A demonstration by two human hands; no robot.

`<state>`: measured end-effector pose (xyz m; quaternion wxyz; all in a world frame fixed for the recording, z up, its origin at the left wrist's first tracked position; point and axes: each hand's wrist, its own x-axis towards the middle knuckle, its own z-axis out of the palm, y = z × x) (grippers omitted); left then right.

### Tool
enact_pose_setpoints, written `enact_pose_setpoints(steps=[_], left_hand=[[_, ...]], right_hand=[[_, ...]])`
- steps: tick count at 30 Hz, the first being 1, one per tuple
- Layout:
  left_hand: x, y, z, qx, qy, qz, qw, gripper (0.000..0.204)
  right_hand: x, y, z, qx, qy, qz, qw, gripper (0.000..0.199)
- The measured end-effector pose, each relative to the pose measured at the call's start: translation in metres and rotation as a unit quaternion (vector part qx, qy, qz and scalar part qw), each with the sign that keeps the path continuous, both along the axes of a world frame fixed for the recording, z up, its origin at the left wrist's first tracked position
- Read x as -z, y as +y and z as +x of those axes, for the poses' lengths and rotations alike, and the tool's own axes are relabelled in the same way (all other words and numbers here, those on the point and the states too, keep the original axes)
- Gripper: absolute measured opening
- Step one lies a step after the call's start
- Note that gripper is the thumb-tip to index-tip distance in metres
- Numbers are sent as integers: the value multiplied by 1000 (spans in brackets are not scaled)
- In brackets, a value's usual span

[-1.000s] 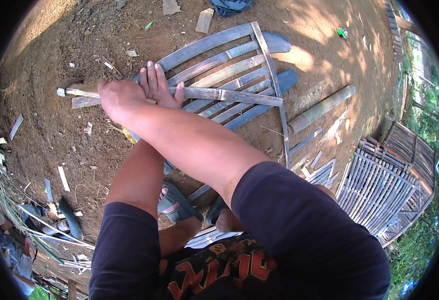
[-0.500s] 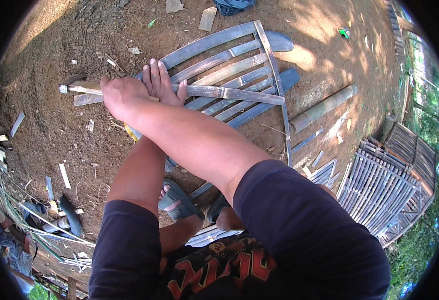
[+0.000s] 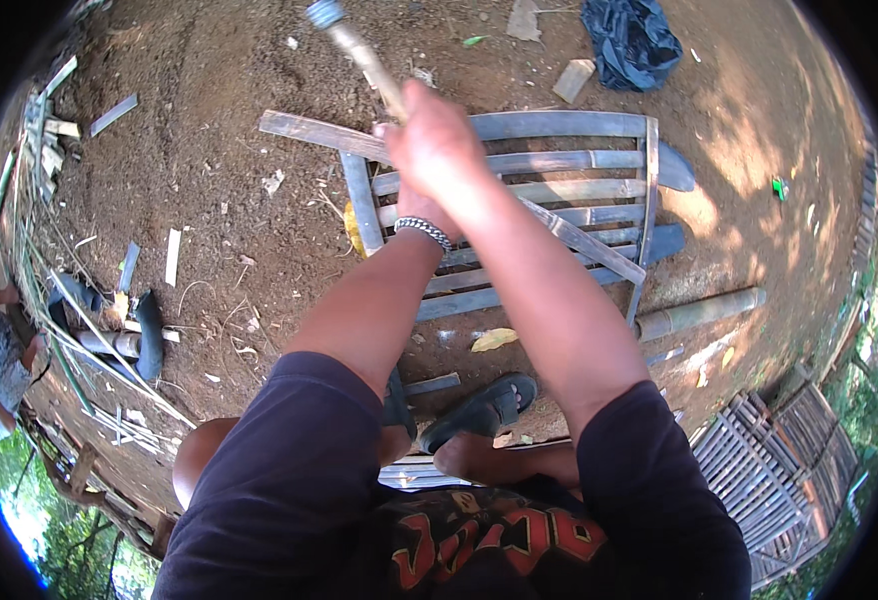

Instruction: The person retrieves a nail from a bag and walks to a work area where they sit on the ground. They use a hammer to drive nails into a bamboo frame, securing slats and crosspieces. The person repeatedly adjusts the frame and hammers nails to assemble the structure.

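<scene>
My right hand (image 3: 437, 140) is closed around a wooden-handled tool (image 3: 367, 60), whose blue-grey end points away to the upper left. The tool is blurred, so I cannot tell its kind. Just below, my left hand (image 3: 421, 207) reaches onto the bamboo frame, a braided bracelet at its wrist; the right hand covers its fingers. A loose bamboo slat (image 3: 589, 246) lies slantwise across the frame, its middle hidden by my hands and right forearm. The bamboo frame (image 3: 559, 125) lies on the ground, with several dark slats running between two crosspieces.
A black plastic bag (image 3: 631, 45) and a short wood piece (image 3: 573, 80) lie beyond the frame. A bamboo pole (image 3: 704, 313) is at right, near a stacked bamboo panel (image 3: 759, 480). Cut strips (image 3: 124, 350) and dark boots lie at left, where another person (image 3: 4, 345) sits.
My right hand has lifted and swung the tool from pointing left to pointing up and away. The loose slat now slants more across the frame. My view has shifted left.
</scene>
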<state>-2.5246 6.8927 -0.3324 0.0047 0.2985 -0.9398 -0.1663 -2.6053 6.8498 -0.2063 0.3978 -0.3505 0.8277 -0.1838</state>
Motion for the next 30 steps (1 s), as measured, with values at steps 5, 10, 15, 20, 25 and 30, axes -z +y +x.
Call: enact_pose_setpoints(steps=[5, 10, 15, 20, 25, 30], left_hand=[[-48, -12, 0, -14, -109, 68, 992, 68], [-21, -3, 7, -3, -93, -18, 996, 68], [-17, -4, 2, -15, -65, -23, 998, 81], [-23, 2, -11, -24, 12, 24, 999, 85], [-20, 1, -3, -34, -11, 8, 999, 87], [-21, 0, -6, -26, -1, 16, 1000, 87]], right_hand=[[-11, 66, -17, 121, -8, -180, 976, 32], [-17, 84, -6, 139, -83, -151, 975, 32], [12, 20, 33, -19, 57, -135, 989, 31], [39, -16, 40, -26, -5, -95, 995, 22], [38, -19, 51, -34, 9, -113, 993, 20], [39, -19, 50, -55, 63, -62, 995, 22]])
